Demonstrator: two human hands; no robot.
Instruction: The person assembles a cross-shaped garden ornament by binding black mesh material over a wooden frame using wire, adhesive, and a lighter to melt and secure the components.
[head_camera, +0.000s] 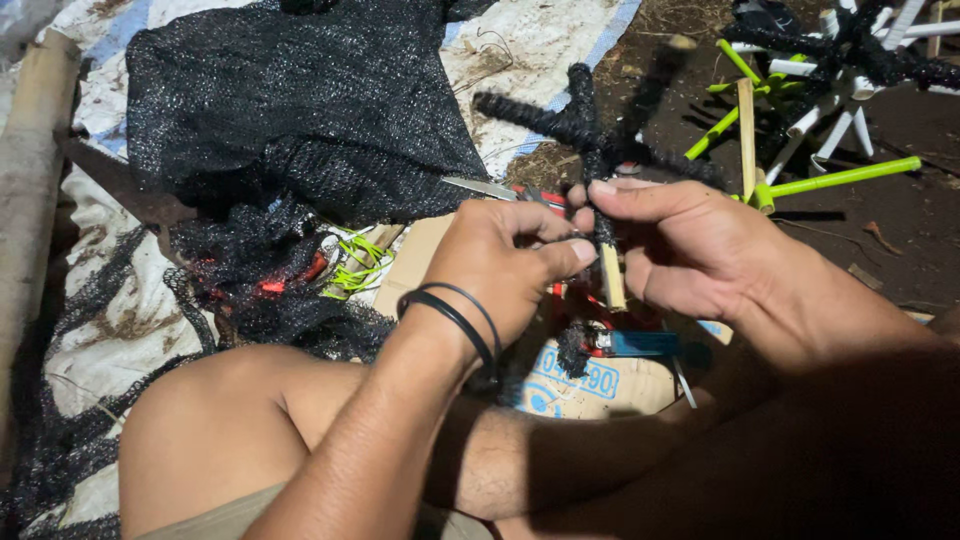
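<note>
Head view, looking down at a seated person's lap and both hands, low light.

Left hand (505, 255): fingers curled closed, thumb and forefinger pinching the black netting wound on a stick frame (590, 135). Two black bands (455, 315) sit on this wrist.

Right hand (680, 245): fingers closed in a pinch on the same frame from the other side, thumb and forefinger tips meeting the left hand's at the wrapped part. The two hands touch at the fingertips.

Stick frame: several crossed sticks wrapped in black netting, held upright just above the lap, centre of view. The wrapped arms spread upward beyond the hands; the bare pale wooden end (612, 280) hangs down below the fingers.

Surroundings: a large heap of black netting (300, 110) lies on a white sheet (540, 35) at upper left. Green cord scraps (355, 265) lie beside the netting. A piece of cardboard (575, 385) lies under the hands, with a blue lighter (640, 343) on it. A metal blade (480, 187) shows just behind the left hand. At upper right, a pile of green and white sticks (820, 130), some net-wrapped, rests on bare soil, well apart from the hands.
</note>
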